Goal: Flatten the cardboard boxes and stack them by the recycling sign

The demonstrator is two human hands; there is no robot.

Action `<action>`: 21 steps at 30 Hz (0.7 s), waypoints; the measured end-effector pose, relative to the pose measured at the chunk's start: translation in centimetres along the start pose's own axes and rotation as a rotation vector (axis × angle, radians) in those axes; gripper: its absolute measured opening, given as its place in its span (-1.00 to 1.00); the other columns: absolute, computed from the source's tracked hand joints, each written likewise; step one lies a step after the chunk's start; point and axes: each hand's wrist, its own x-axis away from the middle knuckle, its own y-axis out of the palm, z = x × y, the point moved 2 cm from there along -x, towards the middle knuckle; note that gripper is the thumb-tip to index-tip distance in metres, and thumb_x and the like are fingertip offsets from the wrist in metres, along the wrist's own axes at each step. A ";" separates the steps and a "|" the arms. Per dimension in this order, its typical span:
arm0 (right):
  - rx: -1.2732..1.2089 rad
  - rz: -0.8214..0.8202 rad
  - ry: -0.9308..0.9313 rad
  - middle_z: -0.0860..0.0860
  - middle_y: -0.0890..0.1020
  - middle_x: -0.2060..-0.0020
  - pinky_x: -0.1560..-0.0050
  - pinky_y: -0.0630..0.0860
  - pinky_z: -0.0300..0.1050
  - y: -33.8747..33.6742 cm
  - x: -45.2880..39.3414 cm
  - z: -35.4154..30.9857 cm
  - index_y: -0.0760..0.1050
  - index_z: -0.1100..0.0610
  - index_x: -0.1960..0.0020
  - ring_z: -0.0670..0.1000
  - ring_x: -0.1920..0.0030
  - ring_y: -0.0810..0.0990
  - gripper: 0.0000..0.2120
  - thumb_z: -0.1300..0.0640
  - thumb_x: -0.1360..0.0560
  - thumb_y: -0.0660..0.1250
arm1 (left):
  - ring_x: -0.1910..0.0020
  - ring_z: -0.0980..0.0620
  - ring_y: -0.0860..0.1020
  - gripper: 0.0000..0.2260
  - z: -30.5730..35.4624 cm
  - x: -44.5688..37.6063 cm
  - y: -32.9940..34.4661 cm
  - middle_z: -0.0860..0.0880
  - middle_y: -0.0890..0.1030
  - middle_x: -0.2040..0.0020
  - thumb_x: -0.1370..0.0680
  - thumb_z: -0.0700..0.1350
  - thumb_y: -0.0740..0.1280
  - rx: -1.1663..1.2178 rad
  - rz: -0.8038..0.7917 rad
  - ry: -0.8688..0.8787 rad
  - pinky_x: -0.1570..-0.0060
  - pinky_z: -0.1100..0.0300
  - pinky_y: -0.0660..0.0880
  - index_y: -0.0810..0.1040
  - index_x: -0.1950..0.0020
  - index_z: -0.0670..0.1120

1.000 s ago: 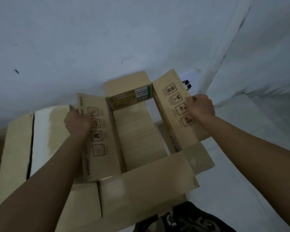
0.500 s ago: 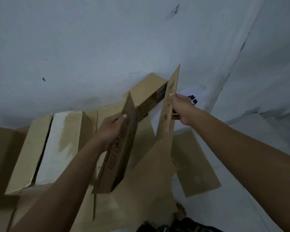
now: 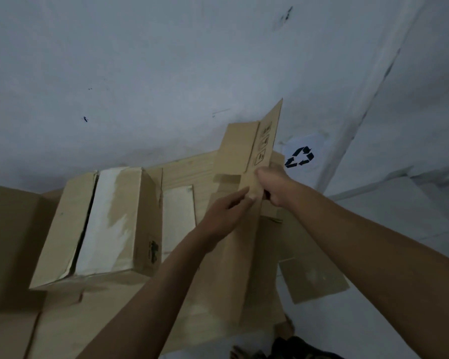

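Note:
A brown cardboard box (image 3: 240, 257) stands pressed flat between my hands, its printed flap pointing up toward the wall. My left hand (image 3: 224, 212) lies flat against its left face with fingers stretched out. My right hand (image 3: 274, 186) grips the box's upper edge from the right. The recycling sign (image 3: 300, 156), a white sheet with black arrows, hangs low on the wall just right of the box. An unflattened box (image 3: 99, 226) with white tape sits to the left.
More cardboard (image 3: 11, 242) lies at the far left and below, along the white wall (image 3: 166, 73). A loose flap (image 3: 313, 279) rests on the pale floor (image 3: 399, 216) to the right. A wall corner runs down behind the sign.
The open box has been squeezed shut: both hands came together and its two side panels now meet. The box also shifted right, uncovering the recycling sign.

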 end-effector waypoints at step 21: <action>-0.404 -0.455 -0.205 0.19 0.64 -0.20 -0.15 0.60 0.06 -7.8 5.8 -6.7 0.52 0.20 -0.34 0.10 -0.10 0.67 -0.61 0.03 -0.60 0.24 | -0.18 -0.15 0.60 -0.15 -0.9 -6.0 -11.2 -0.14 0.65 -0.18 -0.32 0.59 0.13 0.730 -0.002 -0.403 -0.14 -0.07 0.48 0.62 -0.24 -0.04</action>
